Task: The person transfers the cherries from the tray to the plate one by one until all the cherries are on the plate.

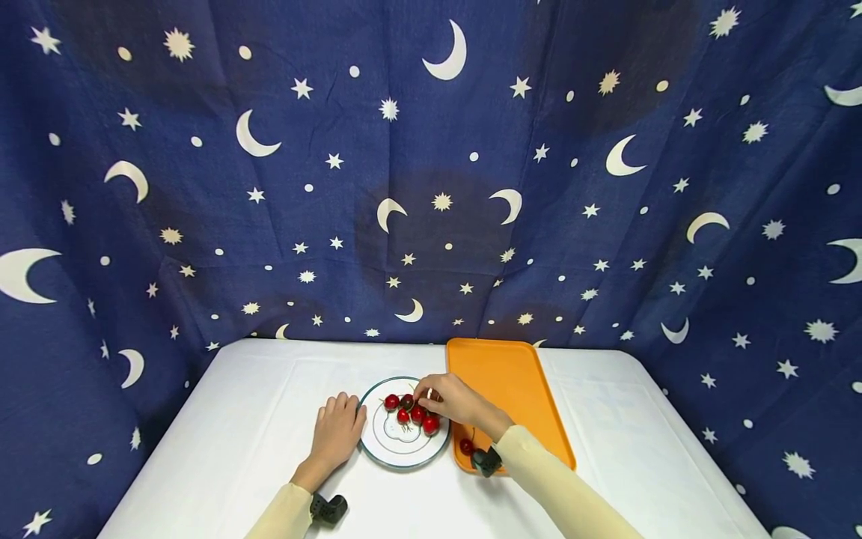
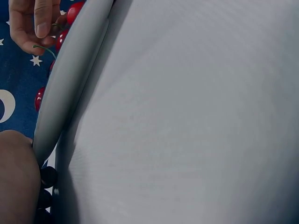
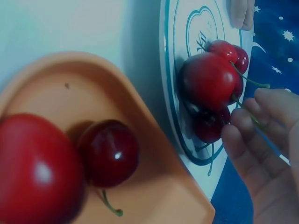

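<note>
I see a person in pale yellow sleeves at a white table (image 1: 283, 419). A round white plate (image 1: 397, 458) with a blue-green rim sits on the table in front of them. It has thin rings and a curvy shape drawn inside. At least five red cherries (image 1: 392, 402) lie bunched on the plate, some touching each other. Thin green stems (image 3: 210, 161) poke out of the bunch.

The left hand (image 1: 338, 428) is at the left side of the plate. Its fingers look loose, and its thumb side touches the rim. The right hand (image 1: 453, 398) is over the right part of the plate, bent down at the cherries. Its thumb and fingers are curved close around a green stem, but I can't tell if they really pinch it.

Just to the right of the plate is an orange tray (image 1: 501, 374). Two more red cherries (image 3: 110, 153) are in its near left corner, side by side under the right wrist. The darker one has a stem sticking out.

Each wrist wears a small black camera (image 1: 328, 509). Behind the table hangs a dark blue cloth (image 1: 323, 217) with white moons, stars and dots all over.
</note>
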Demonstrator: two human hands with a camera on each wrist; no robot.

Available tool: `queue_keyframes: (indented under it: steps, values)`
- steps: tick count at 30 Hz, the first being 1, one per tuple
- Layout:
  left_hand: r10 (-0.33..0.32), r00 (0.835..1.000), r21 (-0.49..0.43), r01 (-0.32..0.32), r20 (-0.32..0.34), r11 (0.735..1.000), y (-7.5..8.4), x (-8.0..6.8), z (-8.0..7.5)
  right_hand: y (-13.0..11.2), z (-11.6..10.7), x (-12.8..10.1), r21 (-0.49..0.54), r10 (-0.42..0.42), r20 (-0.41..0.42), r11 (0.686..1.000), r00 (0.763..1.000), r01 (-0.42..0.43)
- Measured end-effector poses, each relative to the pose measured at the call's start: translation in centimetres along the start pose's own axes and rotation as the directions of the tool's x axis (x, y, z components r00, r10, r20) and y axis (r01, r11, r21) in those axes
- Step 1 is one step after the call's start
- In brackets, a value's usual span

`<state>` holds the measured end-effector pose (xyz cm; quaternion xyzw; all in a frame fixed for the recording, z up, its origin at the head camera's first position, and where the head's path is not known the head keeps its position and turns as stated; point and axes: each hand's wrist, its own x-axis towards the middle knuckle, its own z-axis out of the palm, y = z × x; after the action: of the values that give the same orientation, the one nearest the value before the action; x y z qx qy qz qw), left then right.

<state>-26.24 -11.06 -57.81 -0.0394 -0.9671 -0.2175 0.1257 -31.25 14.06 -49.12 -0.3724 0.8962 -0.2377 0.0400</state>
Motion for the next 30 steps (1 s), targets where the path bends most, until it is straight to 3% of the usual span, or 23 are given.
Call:
queue_keyframes:
  steps: [10,18,30]
  values:
    - [0.002,1.000,0.000,-0.002,-0.002,1.000,-0.1,-0.2,0.0,1.0,-0.9,-1.3,0.101,0.075,-0.019,0.992,0.997,-0.072]
    - [0.011,1.000,-0.009,-0.011,-0.012,1.000,0.1,0.1,-0.1,3.0,-3.4,-3.3,0.039,0.134,-0.015,0.990,0.991,-0.134]
    - [0.022,1.000,-0.003,-0.022,-0.009,1.000,-0.1,0.0,-0.2,4.4,-4.8,-5.9,0.028,0.112,0.215,0.992,0.970,-0.120]
